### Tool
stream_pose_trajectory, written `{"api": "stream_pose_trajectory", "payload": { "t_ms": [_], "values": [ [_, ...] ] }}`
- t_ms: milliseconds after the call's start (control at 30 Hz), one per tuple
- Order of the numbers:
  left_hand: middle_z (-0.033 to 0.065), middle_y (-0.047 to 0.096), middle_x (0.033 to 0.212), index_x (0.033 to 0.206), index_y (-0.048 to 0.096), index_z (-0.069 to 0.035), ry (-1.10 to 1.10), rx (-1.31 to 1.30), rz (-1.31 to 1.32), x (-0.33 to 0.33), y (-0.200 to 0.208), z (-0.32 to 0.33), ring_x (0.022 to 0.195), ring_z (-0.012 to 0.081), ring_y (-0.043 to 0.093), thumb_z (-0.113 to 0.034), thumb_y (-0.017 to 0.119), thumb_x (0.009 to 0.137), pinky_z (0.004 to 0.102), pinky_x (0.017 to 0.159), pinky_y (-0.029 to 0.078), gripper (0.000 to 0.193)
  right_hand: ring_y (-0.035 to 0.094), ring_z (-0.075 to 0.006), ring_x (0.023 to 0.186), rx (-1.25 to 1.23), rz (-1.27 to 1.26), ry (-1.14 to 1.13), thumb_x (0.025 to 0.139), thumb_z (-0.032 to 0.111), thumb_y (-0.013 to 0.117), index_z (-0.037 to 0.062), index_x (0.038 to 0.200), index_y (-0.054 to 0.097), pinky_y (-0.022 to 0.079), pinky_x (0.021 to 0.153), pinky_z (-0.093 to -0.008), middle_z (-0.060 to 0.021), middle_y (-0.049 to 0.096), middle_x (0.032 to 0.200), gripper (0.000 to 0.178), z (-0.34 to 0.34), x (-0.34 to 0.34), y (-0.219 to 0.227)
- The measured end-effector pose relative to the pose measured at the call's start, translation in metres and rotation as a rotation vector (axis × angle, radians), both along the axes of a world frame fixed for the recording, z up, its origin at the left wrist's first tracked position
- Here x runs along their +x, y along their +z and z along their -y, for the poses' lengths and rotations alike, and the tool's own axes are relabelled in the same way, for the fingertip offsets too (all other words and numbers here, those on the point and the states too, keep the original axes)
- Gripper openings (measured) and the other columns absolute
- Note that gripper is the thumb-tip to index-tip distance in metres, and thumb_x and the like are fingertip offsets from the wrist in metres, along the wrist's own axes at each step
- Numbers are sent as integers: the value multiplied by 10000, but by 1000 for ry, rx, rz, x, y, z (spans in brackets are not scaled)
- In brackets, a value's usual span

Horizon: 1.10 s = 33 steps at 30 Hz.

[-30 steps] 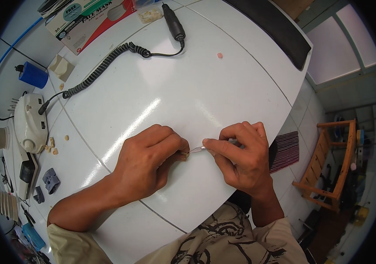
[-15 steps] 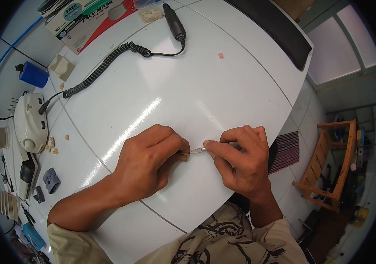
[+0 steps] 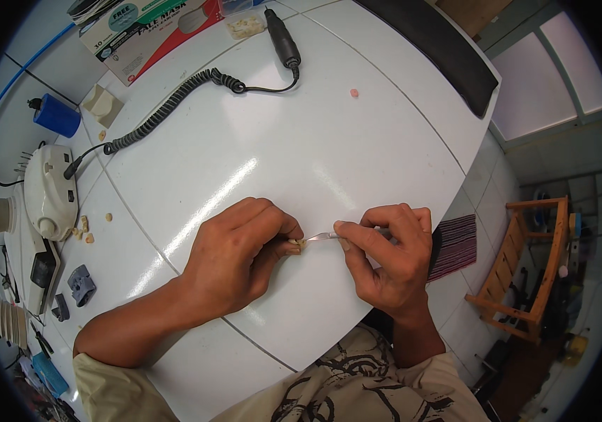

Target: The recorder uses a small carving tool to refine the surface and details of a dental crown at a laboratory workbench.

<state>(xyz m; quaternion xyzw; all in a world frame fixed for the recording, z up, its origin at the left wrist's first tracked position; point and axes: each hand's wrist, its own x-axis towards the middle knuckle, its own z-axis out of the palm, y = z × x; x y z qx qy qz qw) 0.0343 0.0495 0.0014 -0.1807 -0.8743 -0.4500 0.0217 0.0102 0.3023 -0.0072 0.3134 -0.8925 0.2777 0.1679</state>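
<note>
My left hand (image 3: 234, 257) is closed over the white table, its thumb and fingertips pinching a small yellowish piece (image 3: 301, 244) that is mostly hidden by the fingers. Facing it, my right hand (image 3: 394, 260) grips a slim craft knife (image 3: 322, 237) between thumb and fingers. The silvery blade points left, and its tip meets or nearly meets the yellowish piece; contact is too small to tell. Most of the knife's handle is hidden in my right hand.
A black rotary handpiece (image 3: 283, 46) lies at the back, its coiled cord (image 3: 163, 109) running to a white control box (image 3: 51, 186). Several yellowish bits (image 3: 85, 224) and grey moulded pieces (image 3: 82, 285) sit at left. A pink bit (image 3: 354, 93) lies farther back.
The knife has turned in my right hand, so its blade now shows broader and brighter. My right hand has shifted slightly right; my left hand keeps its pinch in nearly the same place.
</note>
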Motion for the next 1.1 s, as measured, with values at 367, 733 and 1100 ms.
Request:
{"api": "stream_pose_trajectory", "payload": {
  "t_ms": [367, 733, 1100],
  "values": [
    [98, 709, 918, 987, 720, -27, -24, -22, 1, -2, 4, 1, 823, 254, 695, 50, 836, 870, 371, 730, 556, 181, 539, -141, 740, -7, -14, 15, 781, 81, 881, 161, 1075, 853, 338, 805, -369, 36, 653, 935, 306, 0, -2, -1],
    [137, 771, 1160, 1209, 687, -18, -90, 701, 354, -2, -6, 10, 1070, 206, 787, 6, 715, 1053, 303, 777, 621, 161, 583, -152, 818, -505, 309, -3, 1101, 25, 593, -27, 1235, 746, 495, 836, -289, -106, 646, 1042, 210, 0, 2, 4],
    [116, 754, 1205, 1256, 685, 4, -86, 894, 506, -7, -6, 12, 1084, 189, 778, -58, 699, 1086, 297, 835, 616, 182, 571, -106, 763, -627, 391, 111, 1049, -20, 595, -35, 1244, 752, 453, 653, -256, -83, 654, 1009, 251, 36, 12, 3]
  ]
}}
